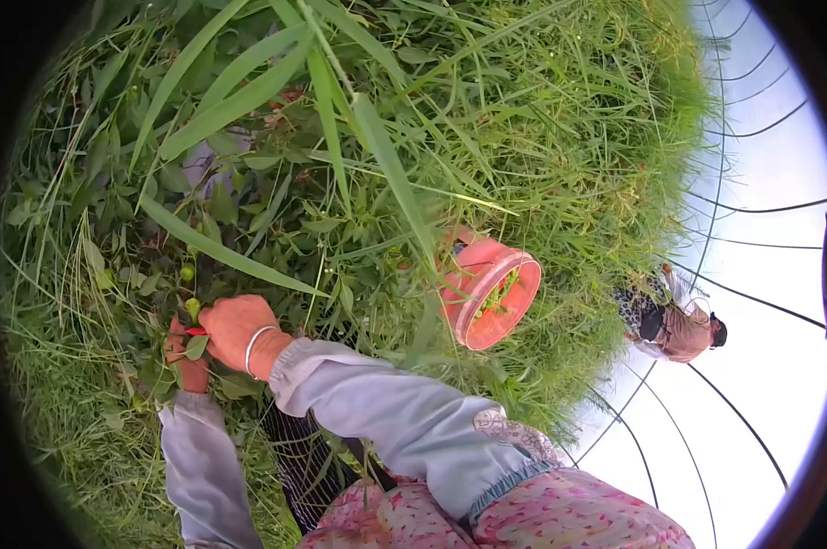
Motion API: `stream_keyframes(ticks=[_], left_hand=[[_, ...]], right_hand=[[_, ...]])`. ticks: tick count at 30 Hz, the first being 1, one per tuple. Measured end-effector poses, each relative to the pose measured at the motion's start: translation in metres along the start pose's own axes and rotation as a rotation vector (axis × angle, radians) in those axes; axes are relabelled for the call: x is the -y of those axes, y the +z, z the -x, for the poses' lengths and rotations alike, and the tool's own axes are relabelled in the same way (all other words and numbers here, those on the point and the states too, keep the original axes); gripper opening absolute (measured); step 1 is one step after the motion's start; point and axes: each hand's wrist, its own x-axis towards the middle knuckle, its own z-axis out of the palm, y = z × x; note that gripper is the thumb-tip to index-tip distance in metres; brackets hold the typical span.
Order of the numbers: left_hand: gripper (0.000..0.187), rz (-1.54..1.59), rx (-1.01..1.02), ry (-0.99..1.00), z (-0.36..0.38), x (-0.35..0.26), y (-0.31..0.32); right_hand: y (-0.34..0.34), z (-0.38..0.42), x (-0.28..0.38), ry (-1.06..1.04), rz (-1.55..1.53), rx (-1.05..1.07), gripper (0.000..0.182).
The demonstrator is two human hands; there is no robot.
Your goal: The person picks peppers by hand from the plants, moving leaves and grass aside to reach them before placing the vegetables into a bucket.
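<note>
My right hand (237, 331), with a white bracelet at the wrist, is closed with its fingertips at a small red pepper (196, 331) among the leaves. Just beside it, my left hand (186, 364) is curled around part of the leafy pepper plant (195, 348); its fingers are partly hidden by foliage. A yellow-green fruit (192, 308) hangs close to my right fingertips, and another green one (187, 273) sits a little farther up. A pinkish-red bucket (507, 320) lies tilted in the grass to the right of my hands, with green and some red produce inside.
Long grass blades (239, 110) cross the view above my hands. Dense weeds (560, 156) surround the bucket. Another person (683, 329) stands farther off under the curved ribs of a plastic tunnel (752, 384). The view is turned sideways.
</note>
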Motion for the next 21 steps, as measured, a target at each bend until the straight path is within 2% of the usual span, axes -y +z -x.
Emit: stream_keyframes(ticks=[1,2,3,4,5,6,7,9,10,12,13,15,17,19,20,21], left_hand=[[0.039,-0.247,0.073,0.078,-0.005,0.014,-0.022],[0.039,-0.267,0.118,0.120,-0.007,0.020,-0.034],[0.038,-0.285,0.162,0.162,-0.010,0.028,-0.046],[0.037,-0.078,0.177,0.163,-0.010,0.027,-0.046],[0.035,-0.099,0.163,0.145,-0.009,0.023,-0.050],[0.033,-0.232,0.123,0.122,-0.008,0.010,-0.043],[0.031,-0.516,0.079,0.088,-0.005,-0.006,-0.027],[0.028,-0.770,0.061,0.068,-0.001,-0.036,0.009],[0.027,-0.641,0.159,0.056,0.003,-0.050,0.029],[0.028,-0.575,0.134,0.090,0.004,-0.034,0.013],[0.029,-0.541,0.120,0.112,0.001,-0.024,-0.002],[0.035,-0.258,-0.008,0.032,-0.008,0.002,-0.035],[0.042,-0.316,-0.008,0.021,-0.014,0.012,-0.051],[0.047,-0.717,0.137,0.077,-0.013,-0.003,-0.037],[0.048,-0.816,0.101,0.084,-0.010,-0.009,-0.028],[0.049,-0.918,0.061,0.091,-0.004,-0.015,-0.020]], right_hand=[[0.001,0.000,-0.002,0.025,-0.029,0.044,0.022],[0.005,-0.002,-0.005,0.050,-0.060,0.088,0.022],[0.005,-0.002,-0.007,0.074,-0.094,0.131,0.023],[-0.002,0.002,-0.009,0.054,-0.175,0.278,0.026],[-0.005,0.008,-0.006,0.000,-0.268,0.338,0.028],[-0.008,0.017,-0.003,-0.053,-0.361,0.400,0.030],[-0.011,0.026,-0.005,-0.108,-0.448,0.460,0.033],[-0.021,0.049,-0.016,-0.128,-0.666,0.309,0.031],[-0.027,0.065,-0.021,-0.133,-0.779,0.233,0.030],[-0.057,0.103,-0.047,-0.044,-1.449,0.175,0.022],[-0.074,0.126,-0.066,0.140,-1.664,0.164,0.018],[-0.099,0.180,-0.116,0.090,-1.758,-0.150,0.025],[-0.099,0.235,-0.169,0.152,-1.842,-0.442,0.027],[-0.095,0.280,-0.212,0.396,-1.761,-0.743,0.030],[-0.090,0.300,-0.236,0.527,-1.701,-0.879,0.031],[-0.088,0.319,-0.256,0.597,-1.677,-0.927,0.028]])
